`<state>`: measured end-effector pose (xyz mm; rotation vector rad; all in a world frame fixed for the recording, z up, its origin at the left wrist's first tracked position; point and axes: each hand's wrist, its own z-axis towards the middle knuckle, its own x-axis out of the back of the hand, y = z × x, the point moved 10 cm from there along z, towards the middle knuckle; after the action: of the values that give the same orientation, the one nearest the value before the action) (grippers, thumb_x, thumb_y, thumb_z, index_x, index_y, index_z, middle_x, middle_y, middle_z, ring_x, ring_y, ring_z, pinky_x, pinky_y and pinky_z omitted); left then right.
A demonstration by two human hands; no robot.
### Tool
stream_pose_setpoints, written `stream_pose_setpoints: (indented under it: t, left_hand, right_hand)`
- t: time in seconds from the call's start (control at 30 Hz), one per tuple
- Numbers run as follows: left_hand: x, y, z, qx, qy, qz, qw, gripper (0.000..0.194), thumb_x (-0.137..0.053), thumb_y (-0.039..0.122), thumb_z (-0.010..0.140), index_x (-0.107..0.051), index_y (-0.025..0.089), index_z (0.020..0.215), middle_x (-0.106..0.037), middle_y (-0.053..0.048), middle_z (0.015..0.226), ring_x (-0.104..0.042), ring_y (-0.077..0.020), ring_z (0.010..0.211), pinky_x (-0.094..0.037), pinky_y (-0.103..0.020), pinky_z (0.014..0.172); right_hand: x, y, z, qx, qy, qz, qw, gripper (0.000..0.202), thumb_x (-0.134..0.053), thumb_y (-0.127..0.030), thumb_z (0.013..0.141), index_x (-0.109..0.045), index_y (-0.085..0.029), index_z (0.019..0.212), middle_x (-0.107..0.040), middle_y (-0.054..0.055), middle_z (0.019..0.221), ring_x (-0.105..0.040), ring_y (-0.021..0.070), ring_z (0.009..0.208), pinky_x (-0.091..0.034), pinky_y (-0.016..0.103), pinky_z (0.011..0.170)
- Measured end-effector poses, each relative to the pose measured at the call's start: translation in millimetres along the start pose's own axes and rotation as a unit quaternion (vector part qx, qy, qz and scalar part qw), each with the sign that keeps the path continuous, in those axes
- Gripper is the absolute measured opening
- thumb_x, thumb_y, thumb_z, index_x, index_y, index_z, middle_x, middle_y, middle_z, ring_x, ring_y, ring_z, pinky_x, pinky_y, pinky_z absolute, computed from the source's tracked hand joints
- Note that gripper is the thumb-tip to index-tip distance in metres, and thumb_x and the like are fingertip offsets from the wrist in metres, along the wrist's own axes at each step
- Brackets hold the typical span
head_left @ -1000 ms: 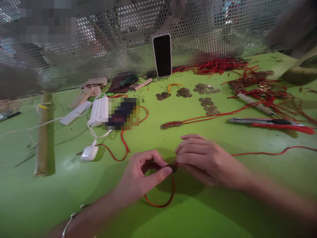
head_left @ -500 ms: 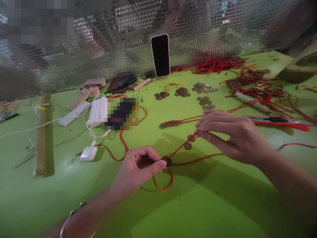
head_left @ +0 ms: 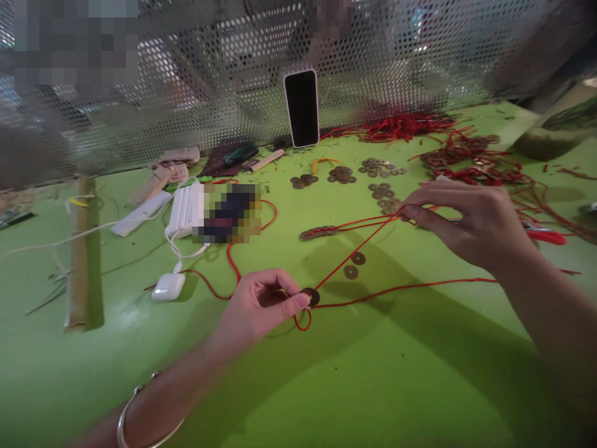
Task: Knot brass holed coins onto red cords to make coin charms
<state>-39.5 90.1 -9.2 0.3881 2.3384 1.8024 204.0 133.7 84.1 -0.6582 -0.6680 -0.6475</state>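
Between thumb and fingers, my left hand [head_left: 265,305] pinches a dark coin with a hole [head_left: 313,297] above the green table. A red cord [head_left: 354,254] runs from the coin up to my right hand [head_left: 466,218], whose fingertips are closed on it and hold it taut. Another length of the cord leads off to the right, and a small loop hangs below the coin. Two loose holed coins [head_left: 351,272] lie just beyond. Farther back rests a row of overlapping coins [head_left: 319,233] laced with red cord.
Small piles of coins [head_left: 342,175] lie behind. At the right are tangled red cords with coins [head_left: 471,155] and a red-handled cutter [head_left: 545,236]. A phone [head_left: 302,109] leans on the perforated metal screen. On the left are a power bank [head_left: 184,210], white earbud case [head_left: 168,287] and bamboo piece [head_left: 80,261].
My right hand has moved up and to the right, drawing the cord through. The loop under the coin has become smaller. My left hand stays nearly in place with the coin.
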Motion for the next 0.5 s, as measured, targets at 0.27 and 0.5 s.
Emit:
stream_pose_setpoints:
  t: [0.27,0.5]
  left_hand:
    - [2.2,1,-1,0.012,0.004,0.061,0.998,0.020,-0.074,0.031,0.071,-0.061,0.017,0.066,-0.057,0.003,0.059,-0.047,-0.0084,0.053,-0.037,-0.018,0.047]
    - [4.1,-4,2,0.004,0.029,0.101,0.994,0.017,-0.073,0.031,0.073,-0.065,0.016,0.071,-0.062,0.002,0.062,-0.051,-0.0094,0.054,-0.039,-0.018,0.048]
  right_hand:
    - [3,25,-2,-0.051,-0.008,-0.043,0.998,0.016,-0.056,-0.024,0.088,-0.068,-0.016,0.082,-0.070,0.008,0.080,-0.064,0.0174,0.077,-0.048,0.030,0.074]
    - [-34,-52,-2,0.033,-0.063,0.020,0.997,0.040,-0.058,-0.025,0.083,-0.054,-0.014,0.122,-0.057,0.014,0.121,-0.049,0.0257,0.115,-0.037,0.045,0.101]
